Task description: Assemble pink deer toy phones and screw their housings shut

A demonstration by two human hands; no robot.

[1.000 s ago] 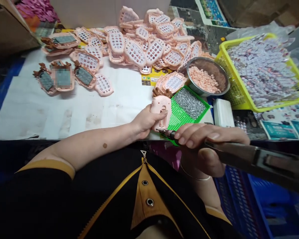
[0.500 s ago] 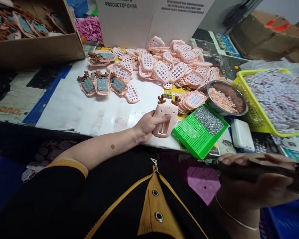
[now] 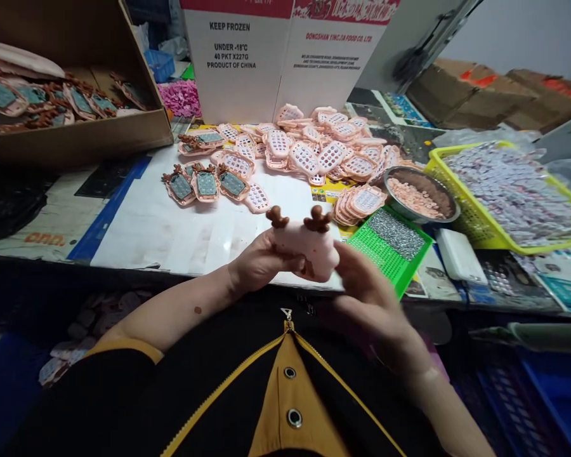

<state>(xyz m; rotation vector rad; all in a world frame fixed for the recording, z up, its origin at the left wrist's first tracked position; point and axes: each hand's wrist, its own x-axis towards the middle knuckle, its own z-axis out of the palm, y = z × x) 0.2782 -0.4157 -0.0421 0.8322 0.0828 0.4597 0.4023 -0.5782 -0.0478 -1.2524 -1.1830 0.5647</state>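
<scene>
In front of my body, my left hand (image 3: 259,257) is closed around a pale pink toy phone (image 3: 302,244) with brown antlers. The toy is tilted, so its antlered top end shows and most of its flat faces are hidden. My right hand (image 3: 375,292), slightly blurred, is at the toy's right side with its fingers stretched out and the thumb apart. Whether its fingertips touch the toy I cannot tell. Beyond the hands lie several antlered half shells with grey-green boards (image 3: 205,183) and a heap of pink keypad shells (image 3: 333,155).
A green tray (image 3: 385,257) holds small metal screws, beside a steel bowl (image 3: 450,214) of pink pieces. A yellow basket (image 3: 504,238) of white parts stands at the right. A cylindrical tool (image 3: 547,336) hangs or lies below the table edge. A carton (image 3: 118,133) holds antlered shells.
My right hand has let go of the dark screwdriver-like tool and moved left to the toy phone. The toy has been tipped from showing its back to showing its antlered end.
</scene>
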